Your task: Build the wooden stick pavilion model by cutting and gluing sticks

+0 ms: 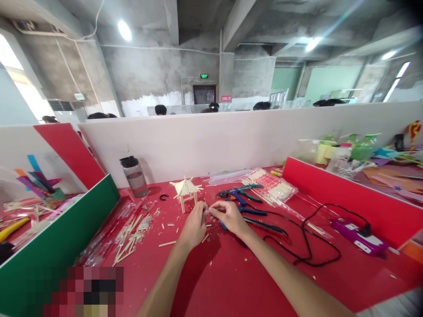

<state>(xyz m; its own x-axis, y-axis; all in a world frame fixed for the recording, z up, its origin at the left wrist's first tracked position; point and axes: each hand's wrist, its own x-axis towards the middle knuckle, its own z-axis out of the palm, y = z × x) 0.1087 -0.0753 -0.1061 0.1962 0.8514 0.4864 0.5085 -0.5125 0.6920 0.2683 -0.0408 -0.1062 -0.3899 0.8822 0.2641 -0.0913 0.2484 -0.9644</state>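
My left hand (195, 223) and my right hand (230, 216) meet fingertip to fingertip above the red table (228, 281). Both are closed in a pinch; anything between the fingers is too small or hidden to name. Just beyond my left hand stands a small pavilion model (186, 189) of pale wooden sticks, with a pointed roof on upright posts. Beyond and right of my right hand lie pliers (236, 193) with blue and green handles. Close by are another blue-handled tool (253, 211) and a long black tool (267, 226), partly covered by my hand. Short cut sticks (167, 243) are scattered near my left wrist.
Loose sticks (127, 246) and clear plastic wrapping (102, 233) lie left; packed sticks (272, 187) lie back right. A water bottle (134, 178) stands by the white partition (198, 145). A black cable (309, 246) loops to a purple power strip (358, 237). Green (62, 233) and red (350, 193) boards flank the area.
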